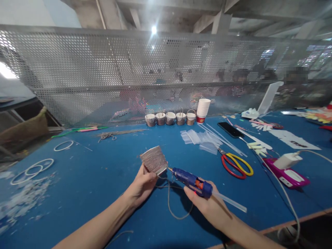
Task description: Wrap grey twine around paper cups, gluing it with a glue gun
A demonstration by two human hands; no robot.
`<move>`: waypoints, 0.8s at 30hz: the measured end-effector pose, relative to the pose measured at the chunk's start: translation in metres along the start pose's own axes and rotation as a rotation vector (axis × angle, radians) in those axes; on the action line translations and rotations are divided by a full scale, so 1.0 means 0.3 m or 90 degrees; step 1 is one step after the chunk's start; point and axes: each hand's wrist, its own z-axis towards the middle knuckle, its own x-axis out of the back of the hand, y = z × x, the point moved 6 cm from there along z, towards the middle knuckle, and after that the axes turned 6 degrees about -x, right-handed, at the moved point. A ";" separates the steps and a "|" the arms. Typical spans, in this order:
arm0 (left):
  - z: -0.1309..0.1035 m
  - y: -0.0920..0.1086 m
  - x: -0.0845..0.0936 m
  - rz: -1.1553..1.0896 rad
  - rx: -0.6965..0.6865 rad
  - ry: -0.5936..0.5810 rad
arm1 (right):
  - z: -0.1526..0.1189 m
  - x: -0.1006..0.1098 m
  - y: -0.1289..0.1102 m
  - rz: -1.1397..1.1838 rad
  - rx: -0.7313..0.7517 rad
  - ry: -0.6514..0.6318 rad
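My left hand (144, 183) is closed around a paper cup (155, 160) wound with grey-brown cord, tilted on its side above the table. In my right hand (207, 204) is a blue hot glue gun (190, 180), with a clear glue stick (230, 201) poking out of its back. Its nozzle points at the cup's rim; whether it touches, I cannot tell. From the cup a loose length of cord (169, 204) loops down between my hands.
Several cord-wrapped cups (170, 118) stand along the back, beside stacked paper cups (203, 109). To the right lie clear glue sticks (199, 138), red-and-yellow scissors (236, 166), a phone (230, 129) and a purple power strip (287, 174). White rings (33, 169) lie left.
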 end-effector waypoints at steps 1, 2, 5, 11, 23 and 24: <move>0.000 0.001 -0.001 0.000 0.001 0.005 | -0.001 -0.002 -0.002 -0.003 0.006 0.003; 0.000 0.001 -0.001 0.001 0.001 0.010 | -0.003 -0.002 -0.008 -0.008 0.016 0.010; -0.003 0.003 -0.003 0.008 -0.001 0.020 | -0.010 -0.010 -0.035 -0.037 0.049 0.019; -0.007 0.002 -0.003 0.027 -0.003 0.011 | -0.019 -0.025 -0.067 -0.062 0.106 0.021; -0.006 -0.002 -0.001 -0.009 0.000 -0.020 | -0.003 0.009 -0.030 -0.007 0.025 0.031; -0.006 -0.002 -0.001 -0.011 -0.002 -0.025 | -0.002 0.009 -0.025 -0.002 0.011 0.029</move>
